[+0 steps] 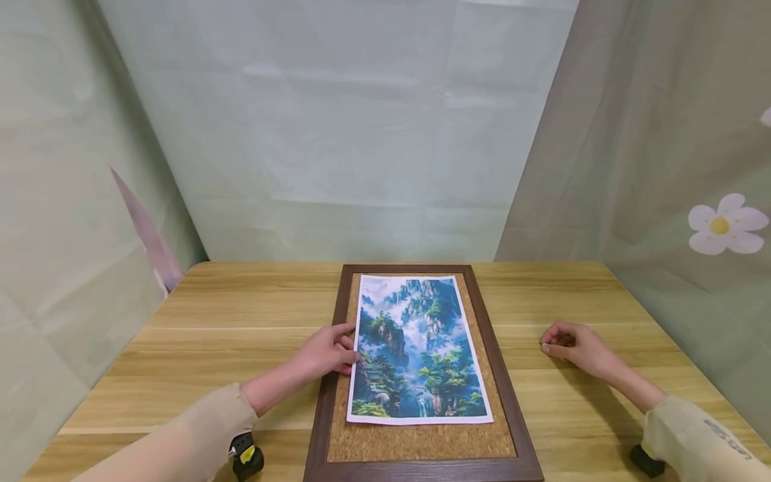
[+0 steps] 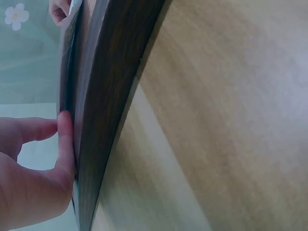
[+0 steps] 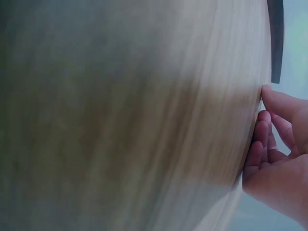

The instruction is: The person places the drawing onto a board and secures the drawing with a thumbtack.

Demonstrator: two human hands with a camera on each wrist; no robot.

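1. A pale wooden table [image 1: 241, 321] with visible grain lies before you.
2. A dark wooden frame [image 1: 333, 375] with a cork backing lies flat at the table's near edge, centred.
3. A glossy mountain landscape print [image 1: 415, 348] rests on the cork.
4. Your left hand [image 1: 325, 353] rests relaxed, its fingers touching the frame's left rail and the print's edge.
5. Your right hand [image 1: 572, 348] lies loosely curled on the table, grasping nothing.

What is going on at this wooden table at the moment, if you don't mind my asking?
A person sits at a light wooden table with a dark brown wooden frame backed in cork lying flat on it. A printed landscape picture of green cliffs and mist lies on the cork. The left hand rests on the frame's left edge, fingertips touching the print. The right hand rests on the table to the right, fingers curled, apart from the frame.
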